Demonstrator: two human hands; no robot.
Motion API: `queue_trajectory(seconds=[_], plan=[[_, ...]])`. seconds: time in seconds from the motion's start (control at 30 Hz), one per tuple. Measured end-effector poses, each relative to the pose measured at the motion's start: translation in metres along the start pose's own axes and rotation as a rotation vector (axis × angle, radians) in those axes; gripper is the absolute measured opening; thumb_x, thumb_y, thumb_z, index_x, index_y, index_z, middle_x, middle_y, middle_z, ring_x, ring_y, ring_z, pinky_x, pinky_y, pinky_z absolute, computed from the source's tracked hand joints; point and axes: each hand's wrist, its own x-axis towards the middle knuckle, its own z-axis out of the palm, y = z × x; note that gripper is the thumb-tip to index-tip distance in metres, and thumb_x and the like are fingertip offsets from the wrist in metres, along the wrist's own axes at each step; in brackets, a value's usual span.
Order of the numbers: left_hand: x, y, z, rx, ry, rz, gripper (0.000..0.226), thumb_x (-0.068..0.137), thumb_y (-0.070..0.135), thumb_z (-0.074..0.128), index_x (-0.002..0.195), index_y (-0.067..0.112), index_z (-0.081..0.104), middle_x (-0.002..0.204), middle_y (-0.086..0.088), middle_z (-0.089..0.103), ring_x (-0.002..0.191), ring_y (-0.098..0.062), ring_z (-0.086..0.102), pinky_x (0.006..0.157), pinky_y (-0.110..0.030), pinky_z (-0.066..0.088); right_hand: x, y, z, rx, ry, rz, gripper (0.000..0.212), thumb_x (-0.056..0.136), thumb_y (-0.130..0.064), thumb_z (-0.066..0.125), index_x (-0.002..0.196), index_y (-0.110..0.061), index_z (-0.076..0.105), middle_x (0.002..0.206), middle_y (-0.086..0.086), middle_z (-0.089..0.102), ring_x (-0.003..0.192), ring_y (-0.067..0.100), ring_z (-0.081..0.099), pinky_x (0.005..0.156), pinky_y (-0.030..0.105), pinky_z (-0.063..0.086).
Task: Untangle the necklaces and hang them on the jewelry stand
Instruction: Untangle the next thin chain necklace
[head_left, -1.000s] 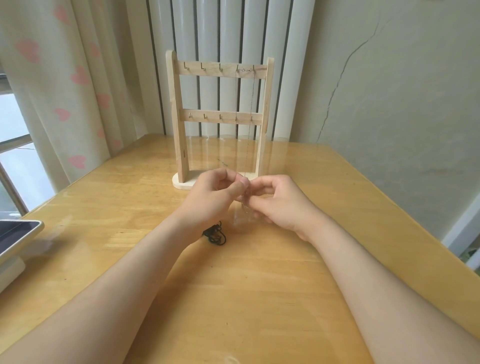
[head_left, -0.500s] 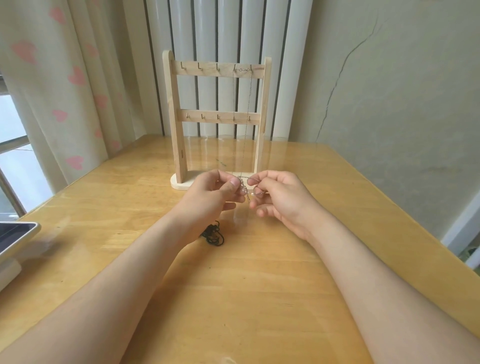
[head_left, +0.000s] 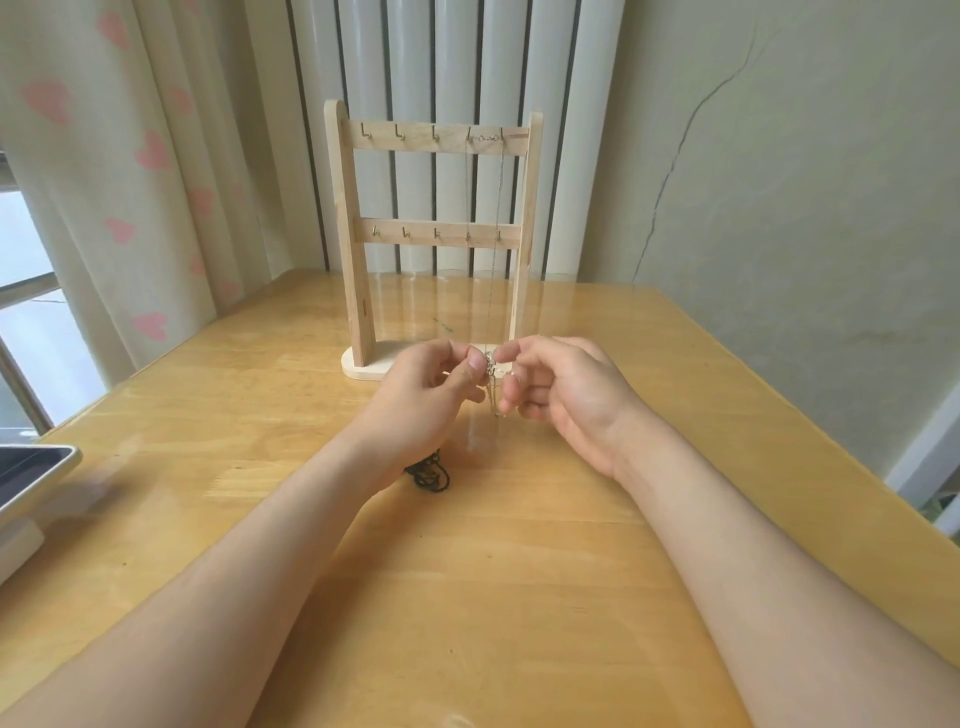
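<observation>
We see a wide wooden table (head_left: 519, 597) set into a corner, with a heart-print curtain (head_left: 130, 182) at the left, a white radiator (head_left: 457, 62) behind it and a cracked wall (head_left: 779, 182) at the right. At the table's far side stands the wooden jewelry stand (head_left: 415, 145), upright, with two bars of small hooks. At the left edge lies a flat device with a dark screen (head_left: 31, 473).

Both forearms reach in over the table, and the hands meet just in front of the stand's base. The left hand (head_left: 431, 384) has its fingers curled and pinches a silver chain (head_left: 491, 366) between thumb and forefinger. The right hand (head_left: 566, 389) pinches the same chain from the other side, its lower fingers loosely curled. The chain's loose end dangles between the two hands.

Under the left wrist a black necklace (head_left: 428, 475) lies bunched on the table. A thin hung necklace (head_left: 488, 138) drapes from the top bar's two rightmost hooks; we cannot tell whether it joins the held chain.
</observation>
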Motion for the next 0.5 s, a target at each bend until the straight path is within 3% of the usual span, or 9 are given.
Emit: queue_trajectory(seconds=[0.1,0.17,0.3,0.37,0.5], plan=[[0.001,-0.002,-0.001,0.050,0.019,0.037,0.022,0.110,0.036,0.057,0.108,0.017,0.068,0.103,-0.002,0.075,0.094,-0.011,0.073,0.075,-0.024,0.055,-0.001,0.000,0.000,-0.017,0.032,0.005,0.019,0.103,-0.004,0.052,0.115,-0.006,0.067,0.076,0.014,0.074,0.057,0.027,0.068,0.054,0.032,0.038],[-0.001,-0.001,0.000,0.102,0.036,0.086,0.021,0.109,0.034,0.058,0.104,0.016,0.069,0.095,0.004,0.074,0.089,-0.011,0.071,0.067,-0.015,0.050,-0.002,0.002,0.001,-0.111,0.039,-0.034,0.014,0.103,-0.010,0.062,0.112,-0.006,0.071,0.080,0.015,0.077,0.061,0.029,0.073,0.050,0.029,0.042],[-0.003,0.005,0.001,0.303,0.093,0.212,0.016,0.106,0.028,0.063,0.095,0.019,0.071,0.085,0.016,0.073,0.082,-0.003,0.067,0.068,-0.011,0.048,-0.003,0.006,0.003,-0.265,0.101,-0.184,0.006,0.098,-0.015,0.074,0.103,-0.010,0.073,0.082,0.010,0.079,0.067,0.031,0.079,0.057,0.038,0.059],[-0.003,0.003,0.000,0.390,0.123,0.248,0.015,0.105,0.030,0.064,0.095,0.021,0.071,0.086,0.016,0.072,0.080,-0.003,0.067,0.072,-0.019,0.051,-0.001,0.010,0.003,-0.345,0.131,-0.260,0.005,0.097,-0.013,0.074,0.100,-0.016,0.071,0.083,0.005,0.079,0.065,0.027,0.078,0.059,0.038,0.060],[-0.001,-0.002,0.002,0.465,0.153,0.286,0.012,0.103,0.030,0.063,0.095,0.023,0.069,0.087,0.015,0.071,0.077,-0.002,0.068,0.081,-0.040,0.056,-0.001,0.011,0.001,-0.540,0.172,-0.321,0.011,0.087,-0.015,0.078,0.085,-0.025,0.073,0.075,-0.004,0.074,0.055,0.013,0.066,0.058,0.023,0.050]])
